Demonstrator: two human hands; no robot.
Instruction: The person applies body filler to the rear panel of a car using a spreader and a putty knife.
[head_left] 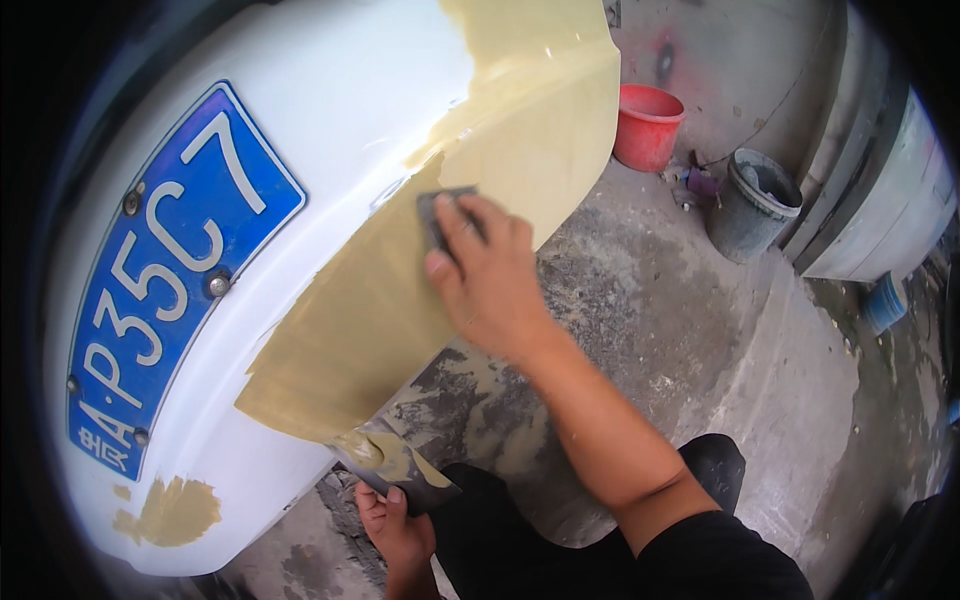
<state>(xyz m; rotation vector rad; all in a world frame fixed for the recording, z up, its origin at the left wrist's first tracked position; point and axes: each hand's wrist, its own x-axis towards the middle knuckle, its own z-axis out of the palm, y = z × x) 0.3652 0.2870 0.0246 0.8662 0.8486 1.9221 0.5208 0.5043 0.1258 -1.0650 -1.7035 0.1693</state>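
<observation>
A white car body panel (330,130) fills the left of the head view, with a broad coat of tan body filler (350,310) along its lower right part. My right hand (495,270) presses a dark, flat spreader (432,215) against the filler near the middle of the coat. Below the panel's lower edge, my left hand (397,528) grips a grey putty board (415,475) smeared with tan filler, thumb on its edge. The board's upper end is close to the panel's edge; whether they touch I cannot tell. A smaller filler patch (180,512) lies at lower left.
A blue licence plate (180,270) is bolted to the panel. On the stained concrete floor (640,300) stand a red bucket (648,130) and a dark bucket (750,215). A white panel (890,200) is at the right, beside a small blue container (886,303). My knees are below.
</observation>
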